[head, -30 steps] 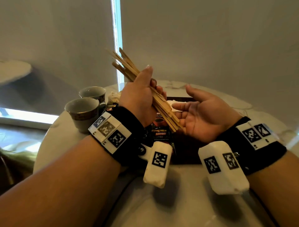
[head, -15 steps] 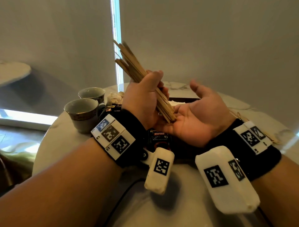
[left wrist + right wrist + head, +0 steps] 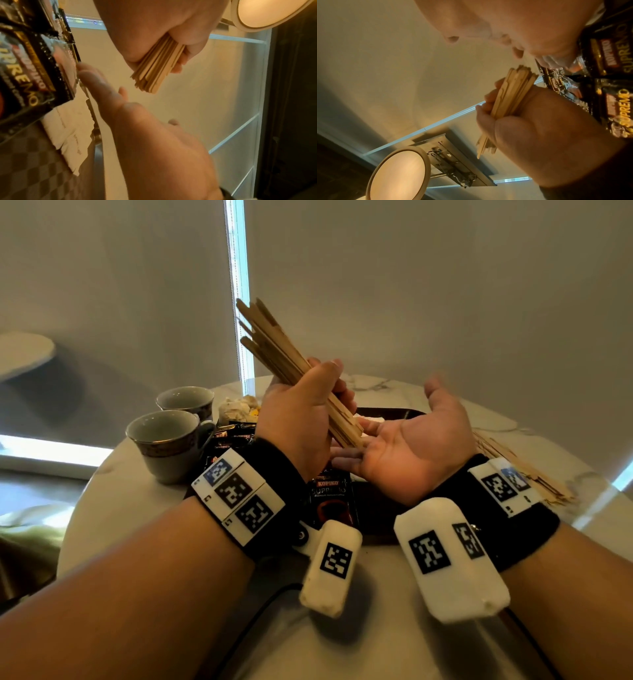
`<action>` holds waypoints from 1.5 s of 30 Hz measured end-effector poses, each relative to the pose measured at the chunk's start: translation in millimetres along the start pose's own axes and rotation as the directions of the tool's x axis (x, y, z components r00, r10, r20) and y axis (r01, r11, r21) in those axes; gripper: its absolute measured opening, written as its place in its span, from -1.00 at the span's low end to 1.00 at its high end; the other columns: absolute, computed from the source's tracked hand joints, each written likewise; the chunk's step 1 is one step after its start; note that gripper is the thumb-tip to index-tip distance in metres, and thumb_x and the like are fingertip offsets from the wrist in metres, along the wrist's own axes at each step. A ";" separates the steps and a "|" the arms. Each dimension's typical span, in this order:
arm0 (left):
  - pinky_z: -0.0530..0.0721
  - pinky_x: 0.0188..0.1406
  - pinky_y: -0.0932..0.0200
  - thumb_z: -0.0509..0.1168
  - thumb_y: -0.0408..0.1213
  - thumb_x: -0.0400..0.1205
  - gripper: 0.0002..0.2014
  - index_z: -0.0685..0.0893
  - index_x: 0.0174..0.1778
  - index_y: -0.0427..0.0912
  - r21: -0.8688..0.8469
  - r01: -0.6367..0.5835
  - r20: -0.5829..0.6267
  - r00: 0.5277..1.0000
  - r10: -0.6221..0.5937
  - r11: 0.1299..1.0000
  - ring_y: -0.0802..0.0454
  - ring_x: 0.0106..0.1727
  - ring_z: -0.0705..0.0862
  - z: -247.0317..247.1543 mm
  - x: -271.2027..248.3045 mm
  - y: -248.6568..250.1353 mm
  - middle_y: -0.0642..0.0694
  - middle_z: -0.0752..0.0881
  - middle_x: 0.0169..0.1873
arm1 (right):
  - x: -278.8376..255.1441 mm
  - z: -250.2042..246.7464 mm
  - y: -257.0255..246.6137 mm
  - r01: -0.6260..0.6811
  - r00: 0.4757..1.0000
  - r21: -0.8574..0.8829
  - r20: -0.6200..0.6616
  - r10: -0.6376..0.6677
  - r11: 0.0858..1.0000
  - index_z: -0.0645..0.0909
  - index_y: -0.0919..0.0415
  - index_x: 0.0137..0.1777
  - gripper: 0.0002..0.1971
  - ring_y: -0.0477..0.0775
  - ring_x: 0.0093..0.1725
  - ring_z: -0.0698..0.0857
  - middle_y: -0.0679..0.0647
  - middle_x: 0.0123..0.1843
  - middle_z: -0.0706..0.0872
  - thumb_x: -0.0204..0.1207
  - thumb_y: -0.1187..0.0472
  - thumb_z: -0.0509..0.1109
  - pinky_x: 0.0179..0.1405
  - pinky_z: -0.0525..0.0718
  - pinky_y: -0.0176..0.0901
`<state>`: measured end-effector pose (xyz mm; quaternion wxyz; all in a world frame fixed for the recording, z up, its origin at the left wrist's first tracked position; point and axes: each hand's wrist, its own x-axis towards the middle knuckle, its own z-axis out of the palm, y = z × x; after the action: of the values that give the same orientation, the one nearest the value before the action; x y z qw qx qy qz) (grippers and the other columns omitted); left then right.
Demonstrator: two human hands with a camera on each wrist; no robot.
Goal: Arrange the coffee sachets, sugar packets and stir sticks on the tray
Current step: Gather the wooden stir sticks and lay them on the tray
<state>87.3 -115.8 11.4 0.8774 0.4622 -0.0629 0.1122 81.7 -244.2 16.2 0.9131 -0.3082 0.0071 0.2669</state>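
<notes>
stir sticks (image 3: pixel 274 350) bunched in left hand (image 3: pixel 301 419), fingers (image 3: pixel 178 69) wrapped round them, above the tray (image 3: pixel 383 414) | right hand (image 3: pixel 407 450) flat, palm up, fingers spread under the ends | risk: top's fanned, loose grip and they'd scatter on the desk (image 3: pixel 376 628)

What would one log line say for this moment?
left hand grips stir stick bundle, tilted | right hand open, palm up under stick ends | tray holds coffee sachets

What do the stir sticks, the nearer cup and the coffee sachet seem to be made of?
Stir sticks: pale unfinished wood, grain showing.
Nearer cup: likely glazed ceramic, glossy with a patterned band.
Coffee sachet: probably foil or plastic film, shiny, printed and crinkled.
</notes>
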 end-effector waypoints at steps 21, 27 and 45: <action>0.60 -0.41 0.06 0.37 -0.34 0.69 -0.77 0.51 -0.26 -0.15 0.296 0.037 0.107 0.992 -0.071 0.954 -0.09 -0.43 0.60 1.9 -6.1 -3.1 -0.11 0.59 -0.50 | -0.2 0.3 -0.8 0.091 0.989 0.076 0.108 -0.099 0.993 0.13 0.39 0.65 0.24 0.75 0.44 0.49 0.67 0.47 0.46 0.27 -0.57 0.37 0.49 0.32 0.65; 0.67 -0.40 0.12 0.48 -0.26 0.63 -0.83 0.59 -0.08 -0.16 0.774 0.098 0.210 0.892 -0.400 0.625 0.01 -0.41 0.63 1.6 -10.5 18.9 -0.07 0.64 -0.39 | -22.6 10.0 -40.6 0.379 0.870 -0.663 0.016 -0.494 0.646 0.24 0.02 0.69 -0.08 0.53 0.69 0.16 0.46 0.73 0.12 0.49 -0.59 -0.04 0.61 0.23 0.40; 0.79 -0.31 0.18 0.52 -0.15 0.59 -0.82 0.65 -0.05 -0.07 0.959 -0.085 0.241 0.746 -0.621 0.270 0.12 -0.43 0.75 15.8 -31.5 17.0 -0.05 0.76 -0.34 | -34.3 18.5 -41.8 0.352 0.872 -0.917 0.248 -0.422 0.189 0.65 -0.13 0.30 0.12 0.13 0.54 0.49 0.02 0.43 0.66 -0.08 -0.87 0.01 0.49 0.39 0.20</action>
<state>52.4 -123.9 27.1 0.3801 0.8914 -0.1663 -0.1824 70.0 -278.2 60.6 0.5903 -0.7813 -0.2007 -0.0289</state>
